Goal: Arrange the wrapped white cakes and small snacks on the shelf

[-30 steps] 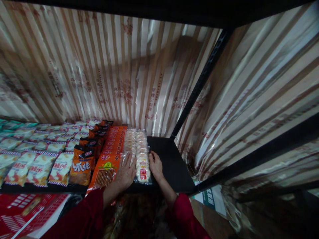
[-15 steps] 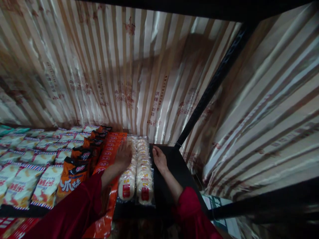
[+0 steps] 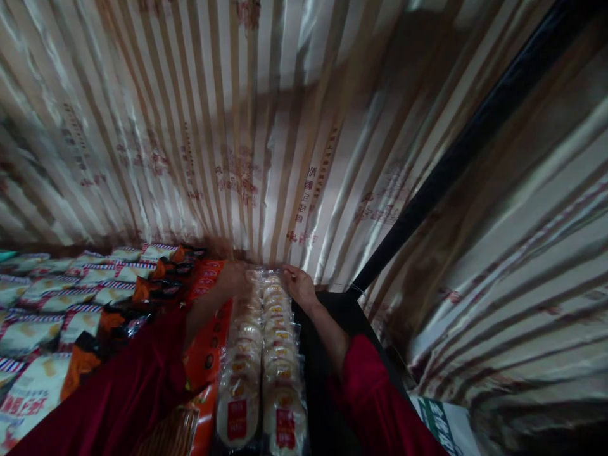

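Left hand (image 3: 235, 280), right hand (image 3: 300, 286) shifted back to 12 o'clock end of white packet rows (image 3: 281, 358), rows at 6 o'clock in view; handling now at rear; left grip blurred, cannot tell; right fingers narrow, hold unclear

Packet rows (image 3: 280, 348) on the shelf (image 3: 317, 373), right of snack bags (image 3: 35, 332), before the sheeting (image 3: 266, 158)

In dim light, glare streaks the part-shadowed striped sheeting (image 3: 280, 152) and the left hand (image 3: 235, 280) looks blurred.
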A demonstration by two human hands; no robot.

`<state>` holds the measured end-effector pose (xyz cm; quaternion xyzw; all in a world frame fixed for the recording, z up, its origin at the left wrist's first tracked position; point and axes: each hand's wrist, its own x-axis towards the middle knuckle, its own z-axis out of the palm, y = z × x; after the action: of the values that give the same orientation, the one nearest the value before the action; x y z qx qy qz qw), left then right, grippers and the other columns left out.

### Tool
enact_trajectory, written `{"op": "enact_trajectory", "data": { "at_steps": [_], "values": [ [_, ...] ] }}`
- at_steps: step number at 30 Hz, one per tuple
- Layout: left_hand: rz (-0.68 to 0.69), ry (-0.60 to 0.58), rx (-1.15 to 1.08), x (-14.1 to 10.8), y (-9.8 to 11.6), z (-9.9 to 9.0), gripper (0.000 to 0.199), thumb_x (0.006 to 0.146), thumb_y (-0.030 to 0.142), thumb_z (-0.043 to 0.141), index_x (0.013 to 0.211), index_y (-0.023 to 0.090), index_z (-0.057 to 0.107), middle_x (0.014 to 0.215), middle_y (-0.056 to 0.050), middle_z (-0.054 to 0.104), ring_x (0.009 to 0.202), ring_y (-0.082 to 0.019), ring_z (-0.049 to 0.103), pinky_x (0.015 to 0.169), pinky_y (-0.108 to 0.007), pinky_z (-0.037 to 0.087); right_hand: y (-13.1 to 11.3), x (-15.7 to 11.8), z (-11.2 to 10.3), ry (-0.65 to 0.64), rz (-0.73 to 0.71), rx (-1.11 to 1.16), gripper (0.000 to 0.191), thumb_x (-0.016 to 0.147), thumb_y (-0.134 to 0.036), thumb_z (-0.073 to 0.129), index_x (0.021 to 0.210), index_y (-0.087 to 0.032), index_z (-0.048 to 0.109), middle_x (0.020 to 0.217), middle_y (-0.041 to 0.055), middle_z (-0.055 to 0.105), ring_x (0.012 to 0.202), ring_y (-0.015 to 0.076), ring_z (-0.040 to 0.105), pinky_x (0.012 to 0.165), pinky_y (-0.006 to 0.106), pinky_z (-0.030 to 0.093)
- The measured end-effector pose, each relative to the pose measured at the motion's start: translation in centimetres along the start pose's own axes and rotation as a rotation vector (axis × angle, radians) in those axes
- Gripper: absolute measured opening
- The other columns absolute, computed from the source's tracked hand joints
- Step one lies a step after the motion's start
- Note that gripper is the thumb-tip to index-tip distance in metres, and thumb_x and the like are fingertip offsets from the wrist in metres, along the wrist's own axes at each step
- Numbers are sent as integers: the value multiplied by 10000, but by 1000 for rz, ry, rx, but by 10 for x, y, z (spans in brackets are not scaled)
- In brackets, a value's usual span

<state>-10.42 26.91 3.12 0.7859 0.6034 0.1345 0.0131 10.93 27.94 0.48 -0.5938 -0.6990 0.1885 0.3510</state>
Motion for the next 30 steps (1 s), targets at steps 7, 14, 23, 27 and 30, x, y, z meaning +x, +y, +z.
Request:
{"op": "enact_trajectory", "data": {
  "at_steps": [7, 14, 23, 27, 30],
  "values": [
    [-85, -146, 47, 19, -20, -26, 286, 812, 79, 416, 884, 125, 689, 896, -120, 702, 863, -201, 659, 772, -293, 487, -13, 32, 27, -129, -172, -90, 283, 828, -212, 473, 988, -225, 706, 950, 13, 722, 862, 172, 653, 829, 283, 491],
    [0, -250, -26, 15, -19, -14, 241, 819, 156, 486, 964, 134, 677, 992, -101, 690, 930, -189, 630, 806, -263, 472, -28, 43, 53, -219, -146, -275, 312, 855, -217, 458, 1087, -210, 667, 997, 51, 712, 915, 188, 646, 841, 265, 466],
    [-32, -227, -137, 11, -12, -9, 298, 790, 91, 439, 947, 157, 684, 992, -68, 698, 920, -164, 635, 803, -232, 462, -27, 29, 37, -237, -125, -501, 322, 888, -256, 414, 1106, -205, 644, 907, 113, 715, 846, 233, 657, 757, 310, 460],
    [-30, -219, -185, 13, -9, -5, 302, 764, 63, 446, 918, 158, 688, 971, -55, 706, 889, -151, 636, 801, -230, 462, -22, 32, 36, -223, -102, -436, 253, 841, -215, 483, 989, -216, 689, 869, 88, 719, 808, 214, 656, 736, 284, 458],
    [-30, -223, -224, 15, -10, -2, 295, 753, 56, 463, 910, 160, 690, 947, -39, 712, 865, -134, 637, 786, -208, 464, -20, 38, 39, -211, -146, -313, 241, 839, -193, 478, 879, -234, 712, 827, 48, 720, 793, 183, 647, 744, 255, 451]
  ]
}}
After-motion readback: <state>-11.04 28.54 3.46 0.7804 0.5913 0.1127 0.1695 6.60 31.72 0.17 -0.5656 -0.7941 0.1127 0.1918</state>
